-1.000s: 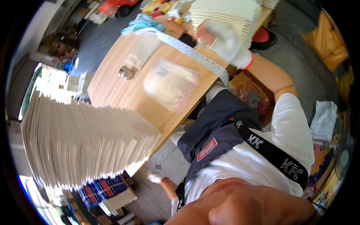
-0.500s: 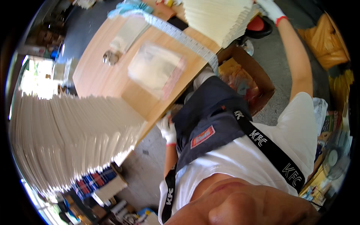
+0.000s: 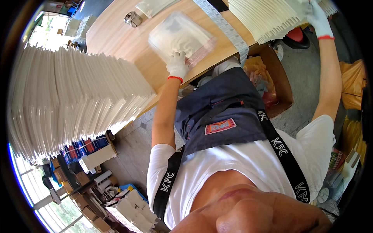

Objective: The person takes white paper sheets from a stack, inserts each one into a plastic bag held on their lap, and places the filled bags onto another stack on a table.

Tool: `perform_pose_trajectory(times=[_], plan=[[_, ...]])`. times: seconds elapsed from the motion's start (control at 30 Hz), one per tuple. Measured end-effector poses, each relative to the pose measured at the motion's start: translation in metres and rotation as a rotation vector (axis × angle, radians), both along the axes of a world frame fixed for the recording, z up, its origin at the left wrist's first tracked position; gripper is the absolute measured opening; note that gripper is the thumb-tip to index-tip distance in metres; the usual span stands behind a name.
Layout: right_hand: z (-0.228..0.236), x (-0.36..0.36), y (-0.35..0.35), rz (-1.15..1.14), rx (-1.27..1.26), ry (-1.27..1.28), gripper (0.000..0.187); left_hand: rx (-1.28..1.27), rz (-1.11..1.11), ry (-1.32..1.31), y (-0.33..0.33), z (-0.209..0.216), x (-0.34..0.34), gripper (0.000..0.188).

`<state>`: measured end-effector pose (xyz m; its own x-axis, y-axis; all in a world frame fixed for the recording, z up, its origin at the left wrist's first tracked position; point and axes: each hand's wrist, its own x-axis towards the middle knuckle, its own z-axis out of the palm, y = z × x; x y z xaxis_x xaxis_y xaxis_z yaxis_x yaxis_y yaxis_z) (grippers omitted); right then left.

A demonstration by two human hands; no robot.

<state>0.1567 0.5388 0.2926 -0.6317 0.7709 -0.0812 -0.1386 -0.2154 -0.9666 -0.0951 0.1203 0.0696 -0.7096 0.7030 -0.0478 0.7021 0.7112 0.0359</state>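
My left hand (image 3: 178, 66), in a white knitted glove with a red cuff, rests on the near edge of a stack of clear plastic bags (image 3: 175, 33). Its fingers lie stretched over the bags, and nothing is gripped. Far to the right, my right hand (image 3: 319, 20), gloved the same way, reaches to the end of a fanned pile of cream-white flat pieces (image 3: 268, 21). Its fingers are hard to make out against the white pile, so I cannot see whether they grip a piece.
A tall stack of white pieces in clear sleeves (image 3: 74, 97) stands on the left of the wooden table (image 3: 112, 39). A metal tin (image 3: 132, 19) and a printed measuring strip (image 3: 225, 27) lie farther back. Below the table edge sits an open cardboard box (image 3: 279, 85) with plastic scraps.
My left hand has come up from below the table edge onto the plastic bags. My right hand stays at the far-right pile. The whole view has shifted.
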Motion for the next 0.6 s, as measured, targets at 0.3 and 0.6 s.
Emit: perform_pose_trajectory(times=[0.3, 0.6], plan=[[-0.125, 0.006, -0.165, 0.543, -0.373, -0.028, 0.046, 0.003, 0.007, -0.03, -0.005, -0.009, -0.006, 0.022], [-0.246, 0.022, -0.221, 0.378, -0.634, -0.026, 0.034, 0.394, 0.009, -0.002, -0.033, -0.029, -0.014, 0.015]])
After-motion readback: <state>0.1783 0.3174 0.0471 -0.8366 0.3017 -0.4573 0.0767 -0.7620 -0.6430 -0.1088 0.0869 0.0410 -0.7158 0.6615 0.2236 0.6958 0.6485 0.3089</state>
